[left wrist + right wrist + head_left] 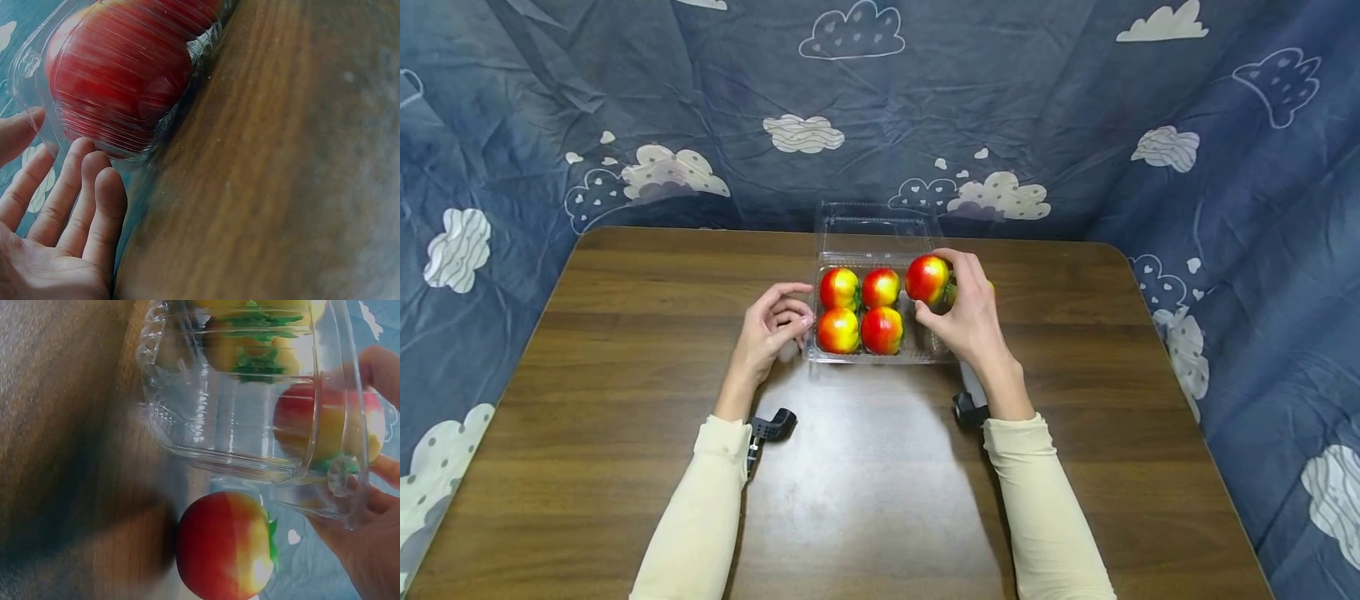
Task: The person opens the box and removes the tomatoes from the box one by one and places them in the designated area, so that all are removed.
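A clear plastic clamshell box (pixel 917 342) stands near the table's back edge with its lid (pixel 876 237) raised behind it. Several red-and-yellow round fruits with green leafy tops, such as one fruit (pixel 838 331), sit in its left and middle parts. My right hand (pixel 973 321) grips another such fruit (pixel 927 279) between thumb and fingers, above the right part of the box. At the box's left side is my left hand (pixel 769 329), its fingers loosely extended; the fingertips (pixel 111 187) lie close to the clear wall, though contact is hard to tell.
One more fruit (pixel 225 547) lies on the wooden table (pixel 647 358) just right of the box, mostly hidden behind my right hand in the head view. A dark blue cloth (pixel 760 75) with cloud prints hangs behind the table and along its sides.
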`<state>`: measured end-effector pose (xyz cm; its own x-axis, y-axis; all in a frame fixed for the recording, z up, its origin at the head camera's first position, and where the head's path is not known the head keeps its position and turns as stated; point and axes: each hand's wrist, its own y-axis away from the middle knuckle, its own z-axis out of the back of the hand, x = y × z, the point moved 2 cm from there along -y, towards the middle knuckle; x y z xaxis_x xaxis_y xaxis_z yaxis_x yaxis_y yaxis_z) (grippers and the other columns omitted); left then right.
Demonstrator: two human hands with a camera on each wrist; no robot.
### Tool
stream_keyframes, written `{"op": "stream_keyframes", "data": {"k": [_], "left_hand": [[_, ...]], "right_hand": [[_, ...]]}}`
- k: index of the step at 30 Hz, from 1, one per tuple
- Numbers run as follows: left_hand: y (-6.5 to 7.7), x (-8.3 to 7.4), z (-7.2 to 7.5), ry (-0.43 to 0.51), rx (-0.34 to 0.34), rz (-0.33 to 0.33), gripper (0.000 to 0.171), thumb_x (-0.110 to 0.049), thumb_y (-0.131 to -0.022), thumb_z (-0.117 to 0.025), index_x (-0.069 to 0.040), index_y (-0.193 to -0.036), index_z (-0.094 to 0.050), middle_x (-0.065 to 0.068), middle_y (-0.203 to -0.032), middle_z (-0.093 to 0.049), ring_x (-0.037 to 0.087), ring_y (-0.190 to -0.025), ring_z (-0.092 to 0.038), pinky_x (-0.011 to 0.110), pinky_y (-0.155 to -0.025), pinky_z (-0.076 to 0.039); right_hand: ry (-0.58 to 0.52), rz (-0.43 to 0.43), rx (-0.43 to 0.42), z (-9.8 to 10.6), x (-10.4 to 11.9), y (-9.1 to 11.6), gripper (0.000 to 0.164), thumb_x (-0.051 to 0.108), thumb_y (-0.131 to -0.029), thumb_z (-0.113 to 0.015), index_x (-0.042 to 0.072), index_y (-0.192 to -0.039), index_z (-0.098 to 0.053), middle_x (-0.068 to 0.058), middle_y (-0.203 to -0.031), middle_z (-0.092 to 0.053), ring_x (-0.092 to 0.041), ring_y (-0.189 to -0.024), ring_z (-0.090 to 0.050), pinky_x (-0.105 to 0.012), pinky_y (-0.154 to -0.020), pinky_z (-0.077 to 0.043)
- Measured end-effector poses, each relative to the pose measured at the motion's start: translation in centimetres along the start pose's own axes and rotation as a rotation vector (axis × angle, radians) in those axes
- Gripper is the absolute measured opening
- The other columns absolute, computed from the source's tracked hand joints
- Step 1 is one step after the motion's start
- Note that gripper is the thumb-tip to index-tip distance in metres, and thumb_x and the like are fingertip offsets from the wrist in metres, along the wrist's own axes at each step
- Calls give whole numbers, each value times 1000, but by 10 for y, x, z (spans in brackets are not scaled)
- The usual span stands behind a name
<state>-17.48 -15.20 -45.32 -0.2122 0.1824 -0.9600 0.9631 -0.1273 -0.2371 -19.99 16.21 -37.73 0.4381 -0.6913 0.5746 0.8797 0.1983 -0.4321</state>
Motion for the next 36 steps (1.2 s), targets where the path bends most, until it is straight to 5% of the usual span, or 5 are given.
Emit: {"op": "stream_keyframes", "data": {"k": [36], "left_hand": [[-1, -3, -2, 25, -6, -4, 45, 13, -91, -67, 10, -134, -59, 14, -90, -69, 23, -62, -62, 33, -48, -56]], "right_hand": [[-56, -133, -280, 38, -35, -1, 70, 26, -83, -87, 11, -144, -57, -11, -136, -64, -26, -120, -60, -47, -103, -53]]}}
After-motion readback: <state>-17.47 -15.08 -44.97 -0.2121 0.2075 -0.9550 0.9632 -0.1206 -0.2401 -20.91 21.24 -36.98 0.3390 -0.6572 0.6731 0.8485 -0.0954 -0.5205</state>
